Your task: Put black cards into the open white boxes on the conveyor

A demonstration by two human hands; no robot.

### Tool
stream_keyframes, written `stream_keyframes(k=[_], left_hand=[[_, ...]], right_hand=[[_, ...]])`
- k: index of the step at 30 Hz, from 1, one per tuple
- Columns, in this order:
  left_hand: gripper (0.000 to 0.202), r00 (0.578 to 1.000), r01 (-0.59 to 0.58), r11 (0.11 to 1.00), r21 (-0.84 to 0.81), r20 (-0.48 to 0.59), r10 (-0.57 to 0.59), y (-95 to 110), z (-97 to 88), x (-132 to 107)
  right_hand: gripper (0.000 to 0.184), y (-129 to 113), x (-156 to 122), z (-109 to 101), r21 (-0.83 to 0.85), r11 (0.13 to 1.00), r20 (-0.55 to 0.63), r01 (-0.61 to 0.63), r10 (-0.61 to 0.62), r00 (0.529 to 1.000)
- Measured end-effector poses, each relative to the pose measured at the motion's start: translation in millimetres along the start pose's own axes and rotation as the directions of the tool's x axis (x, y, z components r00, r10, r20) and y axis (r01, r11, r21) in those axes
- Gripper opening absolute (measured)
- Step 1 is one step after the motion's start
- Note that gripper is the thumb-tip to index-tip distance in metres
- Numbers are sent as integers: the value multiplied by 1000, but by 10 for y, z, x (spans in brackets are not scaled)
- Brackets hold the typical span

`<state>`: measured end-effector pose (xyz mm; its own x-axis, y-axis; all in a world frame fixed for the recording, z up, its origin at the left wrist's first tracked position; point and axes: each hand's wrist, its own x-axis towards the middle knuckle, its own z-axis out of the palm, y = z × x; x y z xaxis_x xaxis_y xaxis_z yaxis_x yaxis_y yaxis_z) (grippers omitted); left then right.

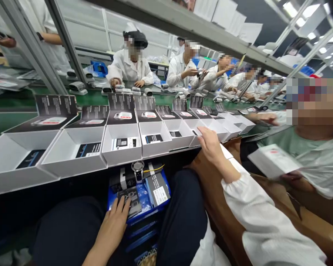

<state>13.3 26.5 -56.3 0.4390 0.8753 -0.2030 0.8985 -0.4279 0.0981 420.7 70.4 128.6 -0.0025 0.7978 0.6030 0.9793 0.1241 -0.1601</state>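
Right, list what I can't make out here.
In the head view:
Palm of the left hand: hidden by its own back.
Part of the box beside the right hand: covered by that hand.
Left end of the leftmost box: cut off by the picture's edge.
Fine print on the white leaflet: too small.

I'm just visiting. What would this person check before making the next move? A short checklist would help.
1. Nearest white boxes open: ok, lids stand up.
2. Printed cards inside those nearest boxes: ok.
3. Far boxes filled: cannot tell, insides hidden.
4. Left hand at the dark booklet in the blue crate: ok.
5. Left hand's grip on it: cannot tell, thumb hidden.
6. Right hand clear of the box row: not ok, it overlaps the row.
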Motion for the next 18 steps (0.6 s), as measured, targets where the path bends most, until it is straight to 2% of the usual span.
stream_keyframes(k=[1,2,3,4,5,6,7,8,11,14,16,18], left_hand=[[73,1000,-13,1000,0,10,13,3,-9,-4],[71,1000,-20,1000,-8,16,20,12,-44,0],[69,1000,-18,1000,-21,22,19,23,-91,11],[68,1000,-12,999,-40,28,13,31,-139,25],[67,999,-7,998,-61,38,9,35,-180,37],[65,999,-3,997,-83,47,7,33,-211,42],[63,999,-2,995,-102,54,8,27,-230,37],[58,998,-6,993,-115,59,13,19,-242,22],[47,999,-26,992,-120,21,28,-11,-276,-74],[46,984,-75,991,-113,-171,55,-19,-364,-195],[42,939,-147,984,-100,-328,107,13,-470,-268],[38,873,-250,966,-63,-447,196,95,-620,-324]], right_hand=[[39,-182,-168,72,59,997,-24,51,-50,998],[35,-390,-349,151,112,986,12,121,-123,992],[31,-605,-533,236,156,968,104,196,-214,971],[25,-809,-712,327,190,945,233,267,-307,923],[21,-989,-875,419,214,922,368,323,-383,847],[24,-1134,-1018,508,224,906,478,359,-423,770],[29,-1239,-1134,589,219,902,554,373,-430,713],[32,-1305,-1223,656,206,905,596,372,-418,686],[21,-1335,-1328,765,200,908,645,367,-404,648],[17,-1288,-1278,794,197,912,684,361,-391,616],[17,-1285,-1205,787,179,926,696,331,-357,623],[22,-1312,-1107,709,186,944,711,273,-321,625]])
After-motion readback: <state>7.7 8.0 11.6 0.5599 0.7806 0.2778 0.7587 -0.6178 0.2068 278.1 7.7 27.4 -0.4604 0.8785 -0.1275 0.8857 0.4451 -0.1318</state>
